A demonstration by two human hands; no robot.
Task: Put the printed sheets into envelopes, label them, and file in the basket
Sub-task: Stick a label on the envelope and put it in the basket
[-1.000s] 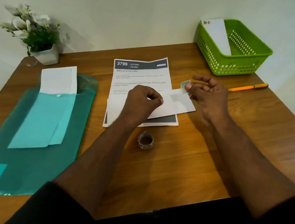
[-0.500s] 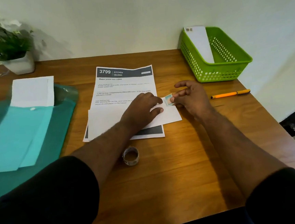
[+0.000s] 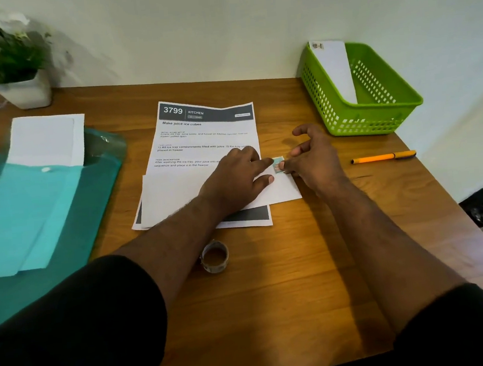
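A white envelope [image 3: 174, 197] lies across a printed sheet [image 3: 204, 139] headed "3799 KITCHEN" in the middle of the table. My left hand [image 3: 237, 180] rests flat on the envelope, its index finger touching a small stamp-like label [image 3: 278, 164] at the envelope's top right corner. My right hand [image 3: 314, 159] presses the same label with its thumb from the right, fingers spread. A green basket [image 3: 374, 112] at the back right holds one labelled white envelope [image 3: 334, 69] leaning against its wall.
A small roll of tape or labels [image 3: 215, 256] stands near the front. An orange pen [image 3: 382, 157] lies to the right. A teal folder [image 3: 33, 218] with white envelopes [image 3: 46, 140] covers the left side. A potted plant [image 3: 10, 57] stands at the back left corner.
My right hand brought the small label down onto the envelope's top right corner, and my left index finger moved over to touch it. The camera shifted right and closer.
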